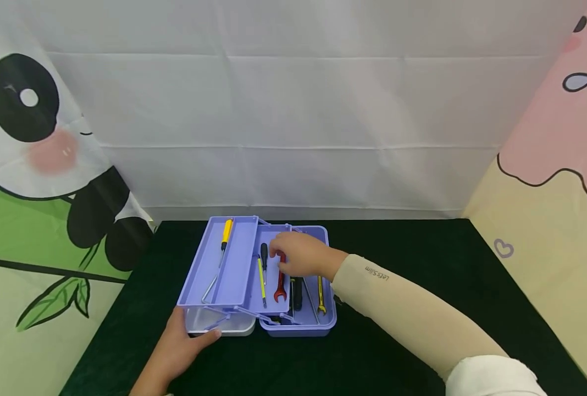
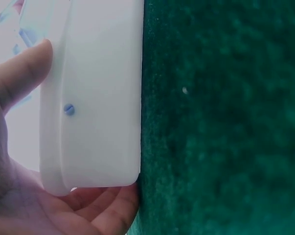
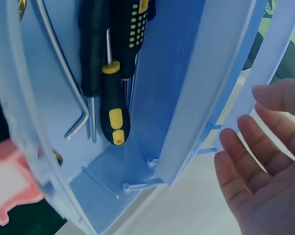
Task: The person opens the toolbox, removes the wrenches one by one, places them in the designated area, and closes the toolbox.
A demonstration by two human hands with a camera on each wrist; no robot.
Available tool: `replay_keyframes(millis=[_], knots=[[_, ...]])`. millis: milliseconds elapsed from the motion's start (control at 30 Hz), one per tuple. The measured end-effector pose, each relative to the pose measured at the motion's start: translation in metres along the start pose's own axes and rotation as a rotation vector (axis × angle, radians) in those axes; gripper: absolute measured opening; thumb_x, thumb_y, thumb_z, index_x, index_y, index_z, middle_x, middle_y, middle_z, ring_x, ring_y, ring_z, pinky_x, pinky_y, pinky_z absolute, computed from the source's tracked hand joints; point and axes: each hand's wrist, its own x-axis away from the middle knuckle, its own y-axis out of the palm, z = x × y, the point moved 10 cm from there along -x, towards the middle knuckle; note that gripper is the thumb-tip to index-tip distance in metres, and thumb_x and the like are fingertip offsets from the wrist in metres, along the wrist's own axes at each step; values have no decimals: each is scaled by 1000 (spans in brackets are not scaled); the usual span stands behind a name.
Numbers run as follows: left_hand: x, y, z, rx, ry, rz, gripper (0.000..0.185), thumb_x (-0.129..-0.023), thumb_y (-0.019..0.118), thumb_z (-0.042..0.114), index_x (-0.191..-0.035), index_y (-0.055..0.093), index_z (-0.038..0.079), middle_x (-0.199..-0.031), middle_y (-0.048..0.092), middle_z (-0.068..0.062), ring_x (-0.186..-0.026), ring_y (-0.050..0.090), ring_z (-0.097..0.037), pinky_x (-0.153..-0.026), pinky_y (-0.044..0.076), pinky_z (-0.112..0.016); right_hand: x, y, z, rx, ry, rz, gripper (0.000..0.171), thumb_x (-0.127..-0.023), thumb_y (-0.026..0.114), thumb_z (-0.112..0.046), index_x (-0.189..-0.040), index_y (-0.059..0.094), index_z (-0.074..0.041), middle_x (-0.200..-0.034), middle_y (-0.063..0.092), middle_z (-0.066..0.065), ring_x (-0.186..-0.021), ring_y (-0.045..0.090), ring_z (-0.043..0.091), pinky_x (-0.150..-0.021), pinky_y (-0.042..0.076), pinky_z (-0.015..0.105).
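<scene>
Left hand [image 1: 177, 346] grips the toolbox's white lid [image 1: 221, 324]; right hand [image 1: 300, 256], fingers loose, holds nothing, over the red wrench [image 1: 280, 286] in the tray.

Staged recording booth, cartoon cloth backdrops [image 1: 36, 181], green-covered table [image 1: 412, 264]

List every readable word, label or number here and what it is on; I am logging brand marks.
"Let's Slim" on the beige arm sleeve, seen upside down in the head view.
No readable text on the toolbox or its tools.
</scene>
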Motion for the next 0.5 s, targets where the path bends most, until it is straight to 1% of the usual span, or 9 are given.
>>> replay_keyframes(millis=[100, 233, 367, 500], knots=[[0, 0, 0, -10, -10, 4, 122, -84, 84, 46, -162, 1, 3, -162, 14, -33, -141, 33, -51, -113, 26, -72, -1, 9, -3, -4, -46, 9, 22, -97, 69, -12, -119, 70, -14, -114, 65, 0, -95, 56, 11, -91, 52, 25], [-1, 0, 0, -21, -6, -1, 122, -84, 83, 49, -161, 2, 2, -161, 16, -33, -140, 35, -51, -112, 29, -71, -1, 20, -2, 11, -79, 24, 23, -94, 70, -9, -116, 71, -15, -110, 64, -3, -94, 56, 10, -90, 51, 24], [-1, 1, 0, -14, 12, -13, 122, -84, 84, 48, -162, 0, 4, -162, 16, -32, -141, 34, -52, -112, 30, -71, 2, 27, -1, 12, -91, 24, 24, -91, 71, -7, -114, 72, -15, -106, 64, -4, -92, 55, 10, -88, 50, 24], [-2, 2, 0, -13, 17, -19, 123, -85, 83, 48, -162, -1, 5, -162, 16, -32, -140, 35, -52, -111, 30, -71, 2, 29, -3, 38, -87, 17, 24, -90, 71, -7, -113, 73, -14, -105, 64, -4, -92, 55, 11, -89, 50, 25]])
